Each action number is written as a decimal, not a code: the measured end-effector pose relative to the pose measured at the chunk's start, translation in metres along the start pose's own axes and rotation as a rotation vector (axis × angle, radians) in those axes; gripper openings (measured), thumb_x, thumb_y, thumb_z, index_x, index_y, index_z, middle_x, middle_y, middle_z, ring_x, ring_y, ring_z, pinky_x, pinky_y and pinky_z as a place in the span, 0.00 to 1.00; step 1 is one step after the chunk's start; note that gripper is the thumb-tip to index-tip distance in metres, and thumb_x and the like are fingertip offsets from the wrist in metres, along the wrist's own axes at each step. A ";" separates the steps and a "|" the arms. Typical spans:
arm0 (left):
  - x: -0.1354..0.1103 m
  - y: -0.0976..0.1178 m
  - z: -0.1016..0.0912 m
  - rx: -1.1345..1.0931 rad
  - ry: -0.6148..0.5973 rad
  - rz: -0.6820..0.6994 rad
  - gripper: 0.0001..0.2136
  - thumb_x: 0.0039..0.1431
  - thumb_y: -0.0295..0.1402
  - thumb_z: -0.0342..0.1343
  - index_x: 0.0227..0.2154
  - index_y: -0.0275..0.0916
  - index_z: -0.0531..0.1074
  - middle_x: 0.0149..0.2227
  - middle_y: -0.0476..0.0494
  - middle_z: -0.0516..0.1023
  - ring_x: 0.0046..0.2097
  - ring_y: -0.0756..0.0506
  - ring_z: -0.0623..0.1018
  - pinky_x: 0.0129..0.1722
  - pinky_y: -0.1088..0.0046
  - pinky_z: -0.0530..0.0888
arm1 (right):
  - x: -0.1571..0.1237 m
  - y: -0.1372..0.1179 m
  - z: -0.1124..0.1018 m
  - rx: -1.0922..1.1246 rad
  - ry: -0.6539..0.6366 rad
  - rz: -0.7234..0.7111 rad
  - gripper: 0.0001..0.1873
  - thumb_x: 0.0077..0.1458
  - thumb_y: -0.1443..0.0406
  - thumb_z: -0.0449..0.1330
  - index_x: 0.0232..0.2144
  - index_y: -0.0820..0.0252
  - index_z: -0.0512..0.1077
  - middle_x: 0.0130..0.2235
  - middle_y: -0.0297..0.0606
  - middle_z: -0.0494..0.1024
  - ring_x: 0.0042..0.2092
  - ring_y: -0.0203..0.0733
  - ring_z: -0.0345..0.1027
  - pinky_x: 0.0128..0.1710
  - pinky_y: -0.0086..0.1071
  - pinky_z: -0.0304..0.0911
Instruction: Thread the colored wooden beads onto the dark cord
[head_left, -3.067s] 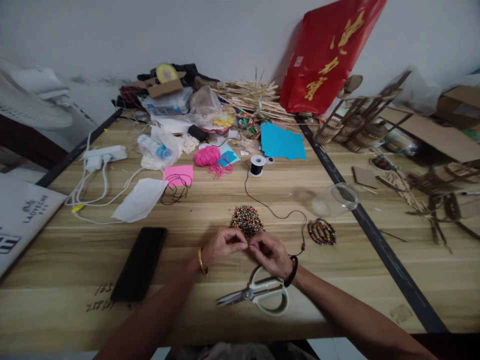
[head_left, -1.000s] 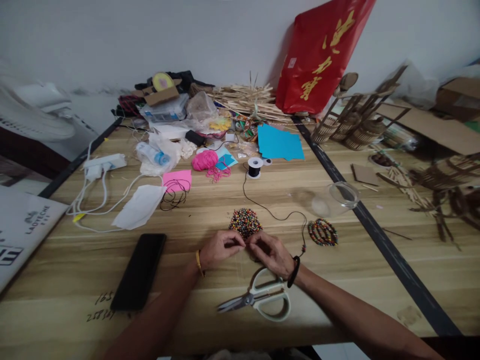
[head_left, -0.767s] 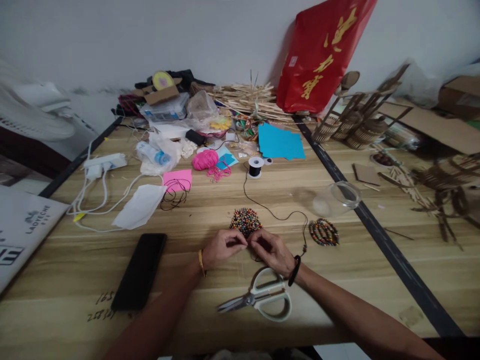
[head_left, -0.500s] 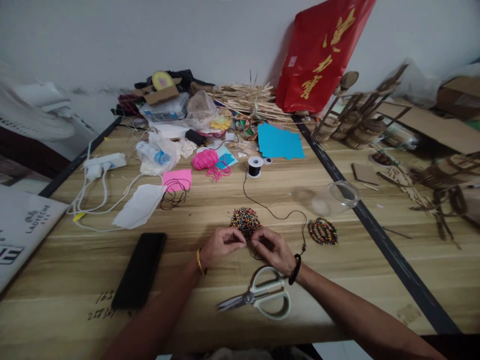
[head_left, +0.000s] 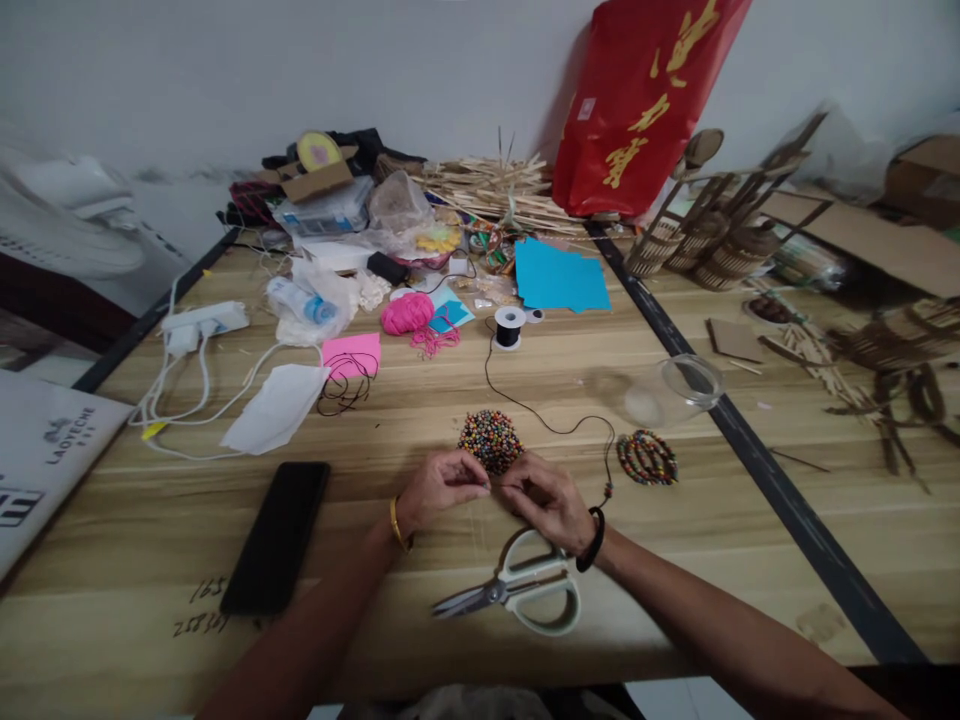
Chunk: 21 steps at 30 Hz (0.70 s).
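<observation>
My left hand [head_left: 441, 486] and my right hand [head_left: 546, 497] meet fingertip to fingertip on the wooden table [head_left: 480, 400], both pinched shut on something too small to make out. Just beyond them lies a heap of small coloured beads [head_left: 490, 440]. A thin black cord [head_left: 551, 428] runs from a black spool [head_left: 510, 327] toward my right wrist, ending in a few strung beads. A coil of strung beads [head_left: 647, 457] rests to the right. White-handled scissors [head_left: 525, 592] lie directly below my right hand.
A black phone [head_left: 276, 535] lies to the left, near a white mask [head_left: 274, 406] and a power strip with cables [head_left: 199, 325]. A tipped clear jar [head_left: 679, 387], blue paper [head_left: 559, 280], pink yarn [head_left: 405, 313], a red bag [head_left: 645, 95] and wooden models [head_left: 720, 240] fill the far side.
Both hands stay pinched together by the bead heap with only slight finger movement. The view has shifted a little.
</observation>
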<state>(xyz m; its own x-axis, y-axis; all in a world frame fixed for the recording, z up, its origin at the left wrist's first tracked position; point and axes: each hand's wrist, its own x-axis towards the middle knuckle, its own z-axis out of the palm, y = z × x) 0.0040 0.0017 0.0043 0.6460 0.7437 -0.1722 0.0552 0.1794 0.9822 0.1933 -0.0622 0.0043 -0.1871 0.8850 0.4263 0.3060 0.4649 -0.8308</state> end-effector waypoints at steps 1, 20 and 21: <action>0.000 0.000 0.000 0.004 -0.002 0.001 0.13 0.41 0.35 0.67 0.27 0.32 0.72 0.29 0.46 0.76 0.32 0.51 0.74 0.35 0.75 0.70 | 0.000 0.000 0.000 0.003 0.001 -0.002 0.06 0.59 0.65 0.55 0.30 0.60 0.70 0.28 0.37 0.71 0.31 0.38 0.65 0.31 0.31 0.61; -0.002 0.000 0.000 0.058 -0.034 -0.009 0.13 0.43 0.36 0.66 0.26 0.31 0.73 0.28 0.45 0.75 0.31 0.51 0.73 0.34 0.76 0.69 | -0.003 0.003 -0.001 0.045 0.043 0.116 0.07 0.57 0.64 0.56 0.27 0.60 0.67 0.26 0.35 0.69 0.28 0.36 0.61 0.28 0.29 0.58; -0.002 0.000 -0.001 0.065 -0.038 -0.015 0.13 0.44 0.36 0.66 0.26 0.31 0.73 0.28 0.45 0.75 0.30 0.52 0.73 0.33 0.76 0.69 | -0.003 0.004 -0.002 0.096 0.076 0.177 0.08 0.57 0.63 0.56 0.27 0.60 0.67 0.26 0.34 0.68 0.28 0.36 0.61 0.28 0.29 0.58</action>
<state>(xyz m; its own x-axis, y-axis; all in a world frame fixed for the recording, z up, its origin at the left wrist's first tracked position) 0.0022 0.0008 0.0047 0.6732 0.7158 -0.1856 0.1141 0.1474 0.9825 0.1965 -0.0630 0.0005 -0.0658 0.9537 0.2934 0.2372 0.3005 -0.9238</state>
